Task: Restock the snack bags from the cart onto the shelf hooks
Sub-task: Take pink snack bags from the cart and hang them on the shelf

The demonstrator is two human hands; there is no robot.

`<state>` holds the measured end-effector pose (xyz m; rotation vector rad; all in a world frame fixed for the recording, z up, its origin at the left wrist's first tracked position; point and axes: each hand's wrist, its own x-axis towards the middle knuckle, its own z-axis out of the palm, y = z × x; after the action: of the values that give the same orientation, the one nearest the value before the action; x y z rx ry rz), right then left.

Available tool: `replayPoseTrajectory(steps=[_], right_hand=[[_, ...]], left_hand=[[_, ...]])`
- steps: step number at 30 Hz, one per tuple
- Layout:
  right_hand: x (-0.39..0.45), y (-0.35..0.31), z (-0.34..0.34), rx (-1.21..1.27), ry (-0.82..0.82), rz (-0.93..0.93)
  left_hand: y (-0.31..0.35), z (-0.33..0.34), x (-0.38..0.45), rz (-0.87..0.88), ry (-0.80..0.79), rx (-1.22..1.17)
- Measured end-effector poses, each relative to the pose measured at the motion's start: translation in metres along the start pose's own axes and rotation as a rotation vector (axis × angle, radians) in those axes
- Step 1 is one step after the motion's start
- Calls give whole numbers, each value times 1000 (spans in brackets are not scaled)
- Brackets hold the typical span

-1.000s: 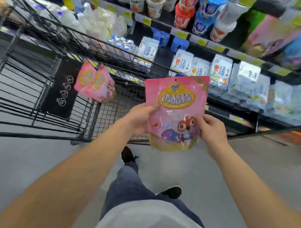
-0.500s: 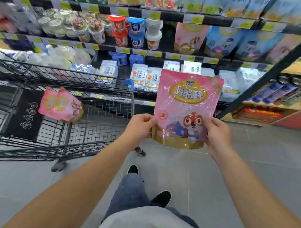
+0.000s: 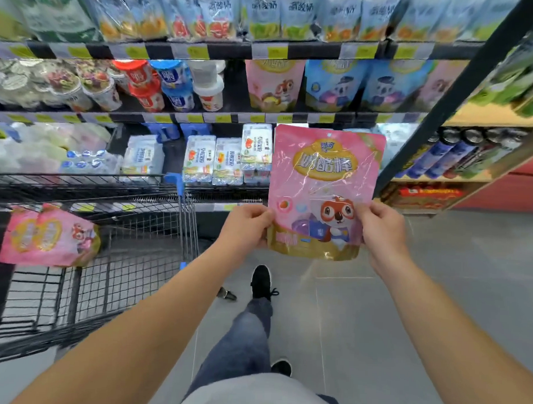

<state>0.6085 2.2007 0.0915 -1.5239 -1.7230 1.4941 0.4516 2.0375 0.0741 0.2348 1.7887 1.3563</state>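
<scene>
While the left hand (image 3: 247,225) pinches the lower left edge of a pink snack bag (image 3: 323,191) and the right hand (image 3: 382,230) pinches its lower right edge, the bag stands upright between them, its printed front toward the camera and its gold bottom band just below the fingers. Both hands are closed on the bag, thumbs on the front. Beyond the bag's top edge hang matching pink bags (image 3: 274,85) and blue bags (image 3: 334,84) on the shelf (image 3: 322,116), well above the hands. Left of the left hand, white multipacks (image 3: 214,159) sit on a lower shelf level. Farther left, the wire cart (image 3: 130,257) holds more pink bags (image 3: 49,238) lying in its basket. Below the hands, a dark shoe (image 3: 261,281) and a jeans leg rest on the grey floor (image 3: 437,298).
</scene>
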Motion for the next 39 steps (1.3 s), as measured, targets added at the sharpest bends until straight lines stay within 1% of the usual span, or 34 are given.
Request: replayPoseTrajectory(steps=[5, 10, 13, 18, 20, 22, 25, 28, 29, 31, 33, 35, 37, 39], right_hand=[[77, -26, 13, -176, 56, -90], [155, -52, 43, -267, 79, -42], [188, -63, 62, -358, 105, -9], [241, -67, 80, -505, 157, -102], [272, -68, 82, -567, 146, -110], [295, -70, 84, -607, 130, -124], [340, -77, 90, -631, 162, -99], [371, -86, 95, -515, 185, -31], [380, -88, 97, -467, 188, 1], [397, -89, 105, -332, 175, 65], [415, -86, 112, -16, 182, 157], [431, -85, 116, 237, 193, 210], [437, -98, 118, 404, 186, 203], [444, -103, 121, 500, 171, 178]], left_hand=[[34, 7, 78, -52, -31, -25], [71, 2, 153, -105, -45, 19], [86, -2, 196, -102, -56, 129], [106, 4, 262, -3, -33, 398], [110, 13, 289, 6, -47, 445], [116, 20, 304, 12, -23, 463], [119, 33, 340, 15, 10, 492], [121, 46, 371, -1, 63, 422], [122, 50, 380, 7, 88, 435], [129, 57, 393, 74, 133, 565], [138, 64, 402, 166, 174, 659], [146, 69, 415, 216, 193, 639], [148, 74, 430, 251, 221, 639], [150, 80, 443, 275, 245, 627]])
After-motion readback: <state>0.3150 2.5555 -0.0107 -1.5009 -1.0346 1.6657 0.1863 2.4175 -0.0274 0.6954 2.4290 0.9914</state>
